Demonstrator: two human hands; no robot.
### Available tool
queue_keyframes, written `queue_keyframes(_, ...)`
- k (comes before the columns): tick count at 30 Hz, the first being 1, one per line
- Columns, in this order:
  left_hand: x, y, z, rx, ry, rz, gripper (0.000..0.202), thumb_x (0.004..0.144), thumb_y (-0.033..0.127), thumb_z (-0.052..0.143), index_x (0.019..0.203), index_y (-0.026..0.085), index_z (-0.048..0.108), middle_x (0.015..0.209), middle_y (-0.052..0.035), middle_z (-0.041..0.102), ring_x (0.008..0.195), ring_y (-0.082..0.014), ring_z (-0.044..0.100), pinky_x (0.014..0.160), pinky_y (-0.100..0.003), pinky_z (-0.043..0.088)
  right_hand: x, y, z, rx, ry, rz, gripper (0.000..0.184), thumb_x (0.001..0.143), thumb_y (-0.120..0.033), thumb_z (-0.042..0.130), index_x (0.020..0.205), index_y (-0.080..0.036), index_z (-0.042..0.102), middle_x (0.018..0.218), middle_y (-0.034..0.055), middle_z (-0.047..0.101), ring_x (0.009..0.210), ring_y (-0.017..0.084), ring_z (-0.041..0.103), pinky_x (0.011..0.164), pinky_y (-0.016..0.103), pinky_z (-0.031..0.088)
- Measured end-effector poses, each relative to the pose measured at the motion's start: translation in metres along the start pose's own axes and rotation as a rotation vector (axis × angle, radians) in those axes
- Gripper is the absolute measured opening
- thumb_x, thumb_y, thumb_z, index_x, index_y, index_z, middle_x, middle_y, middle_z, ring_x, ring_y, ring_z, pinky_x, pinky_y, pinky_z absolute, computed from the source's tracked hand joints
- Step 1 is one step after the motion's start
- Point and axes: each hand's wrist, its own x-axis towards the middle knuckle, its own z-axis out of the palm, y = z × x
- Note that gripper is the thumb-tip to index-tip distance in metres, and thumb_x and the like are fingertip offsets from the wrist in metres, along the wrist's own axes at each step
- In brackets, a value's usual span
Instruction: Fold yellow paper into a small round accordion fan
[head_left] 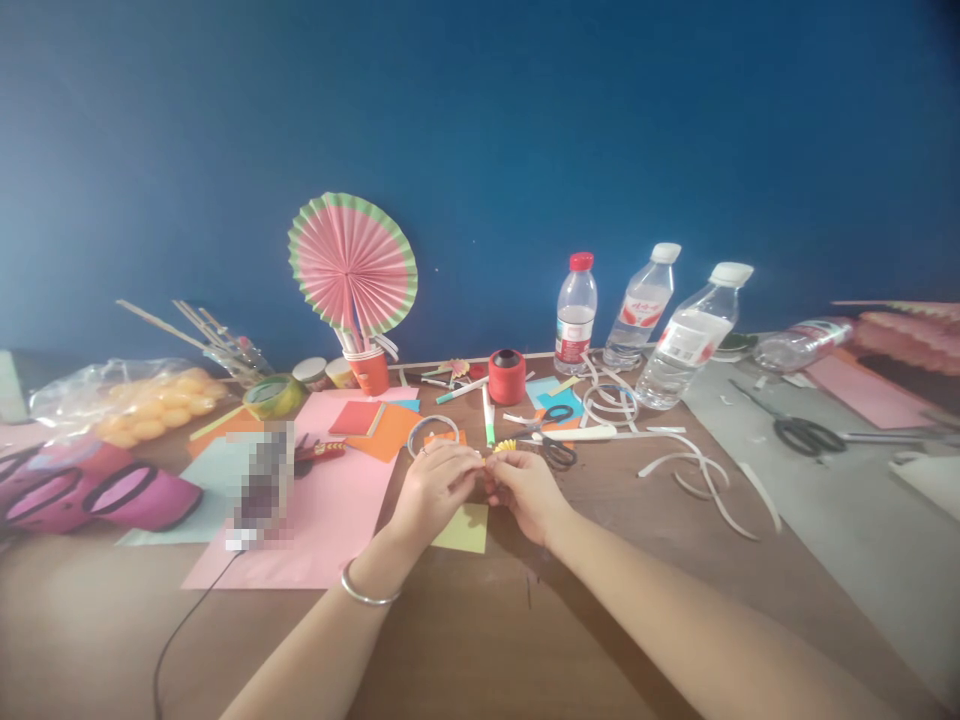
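Pleated yellow strip (505, 446) pinched between fingertips of left hand (435, 485) and right hand (525, 488), over yellow-green sheet (465, 530) on table (480, 640). Just beyond, scissors (555, 440); farther, red thread spool (507, 377); farthest, pink paper fan (352, 262).

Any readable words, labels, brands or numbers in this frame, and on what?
No text reads clearly.
Labels on the three standing bottles: red-and-white print, too blurred.
Label on the lying bottle: too blurred.
Pixelated object on the pink paper: unreadable.
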Motion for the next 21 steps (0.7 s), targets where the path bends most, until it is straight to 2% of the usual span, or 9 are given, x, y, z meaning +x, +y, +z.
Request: queue_keyframes(21,0.0015,0.0001,-0.0020,0.037,-0.022,0.020,0.014,0.077,0.013,0.050,0.082,0.021,0.061,0.085,-0.0028,0.066,0.080,-0.0152,0.058,0.078,-0.034,0.043,-0.0012,-0.0011,0.0018,-0.016,0.006,-0.004,0.016,0.058,-0.027,0.068,0.060,-0.013,0.059,0.049,-0.0023,0.051,0.048,0.009,0.046,0.042,0.019,0.035)
